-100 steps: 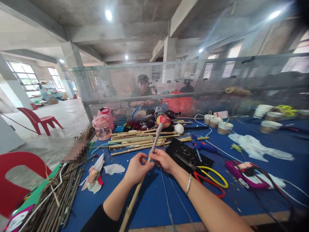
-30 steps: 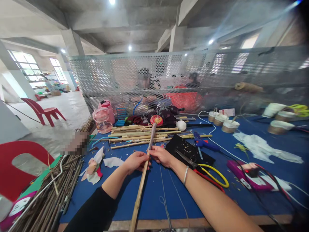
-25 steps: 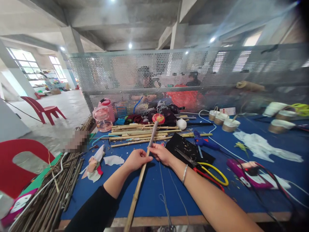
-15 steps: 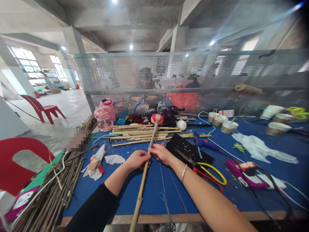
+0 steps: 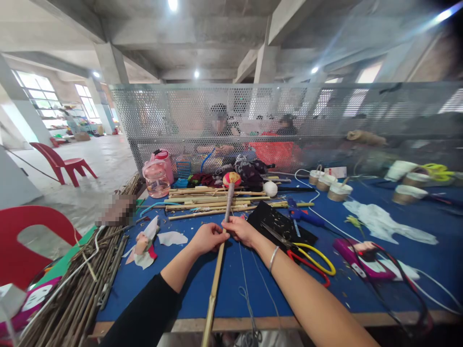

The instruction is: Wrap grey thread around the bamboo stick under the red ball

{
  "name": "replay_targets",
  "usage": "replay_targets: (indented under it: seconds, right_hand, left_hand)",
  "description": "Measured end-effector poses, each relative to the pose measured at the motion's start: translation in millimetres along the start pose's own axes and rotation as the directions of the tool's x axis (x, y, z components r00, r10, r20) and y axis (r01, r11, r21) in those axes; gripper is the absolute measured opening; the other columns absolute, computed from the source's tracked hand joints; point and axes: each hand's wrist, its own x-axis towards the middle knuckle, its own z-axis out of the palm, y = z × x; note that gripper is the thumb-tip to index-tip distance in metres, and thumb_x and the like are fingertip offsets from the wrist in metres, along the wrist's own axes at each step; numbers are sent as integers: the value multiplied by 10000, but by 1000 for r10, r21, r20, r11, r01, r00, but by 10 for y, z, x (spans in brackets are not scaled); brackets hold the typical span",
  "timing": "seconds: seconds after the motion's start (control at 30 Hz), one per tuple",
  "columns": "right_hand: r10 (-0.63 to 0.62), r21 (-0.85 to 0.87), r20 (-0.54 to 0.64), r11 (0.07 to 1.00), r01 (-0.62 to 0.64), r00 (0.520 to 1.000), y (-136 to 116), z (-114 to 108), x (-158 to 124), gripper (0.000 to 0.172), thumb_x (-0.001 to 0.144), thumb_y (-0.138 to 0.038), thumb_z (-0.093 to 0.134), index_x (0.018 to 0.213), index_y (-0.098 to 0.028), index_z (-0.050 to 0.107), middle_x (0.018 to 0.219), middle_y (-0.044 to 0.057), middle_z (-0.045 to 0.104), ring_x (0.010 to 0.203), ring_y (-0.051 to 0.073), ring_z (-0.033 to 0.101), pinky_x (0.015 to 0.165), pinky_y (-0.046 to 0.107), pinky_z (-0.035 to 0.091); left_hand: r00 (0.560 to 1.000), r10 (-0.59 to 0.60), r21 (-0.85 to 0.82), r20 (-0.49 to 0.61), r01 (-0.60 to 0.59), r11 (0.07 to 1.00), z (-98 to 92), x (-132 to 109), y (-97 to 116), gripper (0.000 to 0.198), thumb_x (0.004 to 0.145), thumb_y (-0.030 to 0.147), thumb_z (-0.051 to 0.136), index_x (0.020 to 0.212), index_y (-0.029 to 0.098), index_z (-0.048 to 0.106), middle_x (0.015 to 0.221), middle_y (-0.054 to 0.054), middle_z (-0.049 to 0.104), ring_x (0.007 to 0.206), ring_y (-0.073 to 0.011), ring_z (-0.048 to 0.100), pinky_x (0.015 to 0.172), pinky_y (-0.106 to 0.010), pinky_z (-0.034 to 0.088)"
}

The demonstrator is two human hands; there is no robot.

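A long bamboo stick (image 5: 216, 279) runs from the table's front edge up between my hands. Grey wrapping (image 5: 229, 205) covers its upper part, and a red and yellow ball (image 5: 232, 180) sits at its far end. My left hand (image 5: 210, 237) pinches the stick just below the wrapping. Close above it, my right hand (image 5: 239, 228) grips the stick at the wrapping's lower end. Thin grey string (image 5: 244, 272) hangs below my right hand toward the table edge.
Several bamboo sticks (image 5: 195, 198) and a white ball (image 5: 270, 189) lie beyond my hands. Scissors (image 5: 311, 255) rest on black cloth (image 5: 265, 219) at right, near a blue glue gun (image 5: 307, 217). Fabric scraps (image 5: 144, 243) and bundled twigs (image 5: 77, 274) are at left.
The ball at the stick's end has turned, showing a different mix of red and yellow. The stick's lower end has shifted slightly right. Both hands keep their hold.
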Motion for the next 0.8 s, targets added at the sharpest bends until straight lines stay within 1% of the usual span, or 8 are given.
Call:
replay_targets:
  seconds: [0.1, 0.27, 0.33, 0.4, 0.5, 0.6, 0.67, 0.8]
  right_hand:
    - [-25, 13, 3, 1000, 25, 1000, 12, 7, -8, 381, 612, -447, 696, 755, -169, 477, 428, -109, 373, 318, 21, 187, 328, 205, 81]
    - [-85, 100, 52, 992, 79, 995, 10, 6, -59, 418, 606, -450, 705, 818, -167, 481, 469, -111, 387, 333, 16, 186, 336, 198, 82]
    - [-75, 96, 67, 993, 69, 995, 5, 10, -59, 420, 602, -445, 708, 815, -167, 476, 459, -112, 388, 330, 16, 197, 338, 197, 83]
    - [-72, 79, 64, 995, 67, 995, 9, 17, -45, 416, 607, -453, 704, 795, -170, 463, 458, -106, 407, 325, 17, 212, 338, 196, 89]
    - [-95, 89, 44, 992, 90, 995, 36, 22, -24, 433, 608, -472, 705, 795, -171, 457, 484, -93, 439, 337, 22, 257, 339, 194, 113]
    - [-120, 132, 31, 985, 115, 992, 61, 14, -28, 449, 606, -480, 709, 813, -174, 455, 505, -90, 438, 354, 24, 268, 345, 193, 117]
    - [-109, 159, 45, 982, 100, 993, 57, 3, -41, 445, 612, -474, 708, 817, -179, 445, 507, -94, 424, 354, 20, 246, 347, 192, 98]
    - [-49, 150, 95, 988, 35, 994, 0, -7, -41, 437, 606, -421, 719, 858, -181, 454, 483, -112, 392, 348, 18, 203, 343, 187, 72]
  left_hand:
    - [998, 39, 21, -41, -38, 999, -12, 1, 5, 400, 555, 453, 733, 682, 162, 491, 484, 43, 522, 403, -79, 463, 420, -208, 378]
    - [989, -18, -210, 146, 49, 977, 3, -21, 61, 395, 569, 467, 718, 645, 141, 508, 529, 34, 525, 464, -55, 483, 524, -205, 439]
    - [983, -41, -230, 178, 81, 970, 21, -33, 71, 391, 589, 476, 699, 658, 133, 524, 556, 22, 538, 487, -55, 504, 544, -202, 446]
    - [987, -59, -181, 148, 86, 980, 49, -39, 66, 396, 606, 492, 680, 692, 135, 531, 583, 4, 565, 500, -73, 532, 525, -209, 446]
    - [998, -45, -93, 49, 49, 994, 101, -36, 47, 419, 578, 496, 704, 693, 150, 499, 589, -8, 588, 486, -98, 545, 476, -221, 433]
    - [1000, 10, -142, 25, -6, 990, 127, -36, 50, 440, 526, 468, 752, 631, 161, 455, 514, 24, 540, 427, -78, 492, 447, -212, 397]
    - [997, 13, -208, 74, 3, 978, 105, -41, 65, 433, 520, 458, 762, 612, 153, 468, 498, 32, 523, 420, -65, 473, 456, -208, 387]
    - [976, -70, -270, 208, 126, 955, -10, -46, 85, 394, 536, 420, 768, 673, 118, 555, 638, -28, 614, 529, -83, 556, 544, -217, 431]
